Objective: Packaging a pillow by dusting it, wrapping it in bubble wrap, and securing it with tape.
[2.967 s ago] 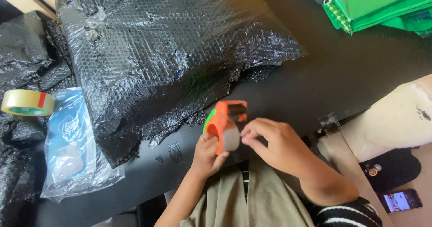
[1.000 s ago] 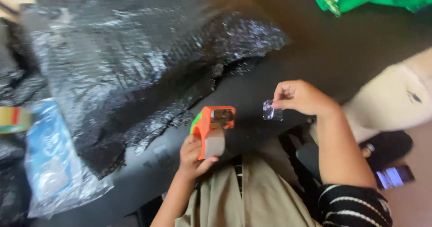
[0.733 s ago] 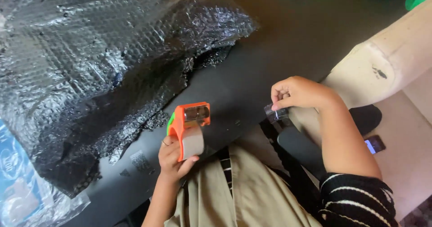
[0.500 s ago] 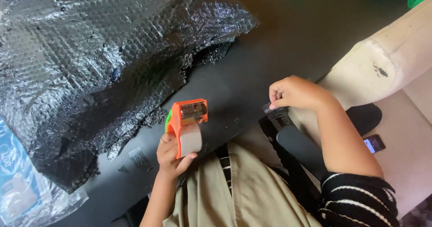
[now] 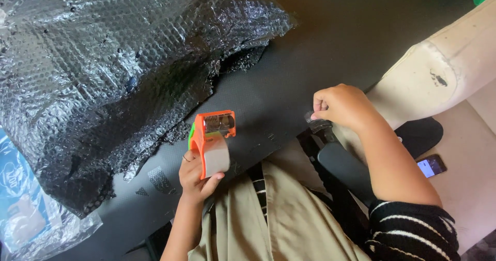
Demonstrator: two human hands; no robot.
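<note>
Low in the middle of the frame, the left hand (image 5: 195, 174) is wrapped around an orange tape holder (image 5: 211, 139). The fingers are closed on its handle, and the roll of tape inside it sits just above the thumb. The holder stands up from the hand, with its orange top pointing toward the middle of the frame. To the right, and a bit higher, the right hand (image 5: 342, 105) is curled shut. Its thumb and first finger pinch a small clear piece of tape (image 5: 313, 120), which hangs at the near edge of the black table (image 5: 330, 44). The two hands are well apart, with bare black table between them. The small piece of tape is on the right hand's side, away from the holder. Just under the right hand is a dark chair arm (image 5: 343, 170). Low at the right edge, a phone (image 5: 432, 165) lies with its screen lit. Farther back, a big sheet of shiny black bubble wrap (image 5: 113, 64) covers the upper left of the frame, all lumpy. Its torn edge comes down close to the orange holder. At the lower left edge, a clear bag with blue print (image 5: 23, 199) peeks out beside the wrap.
</note>
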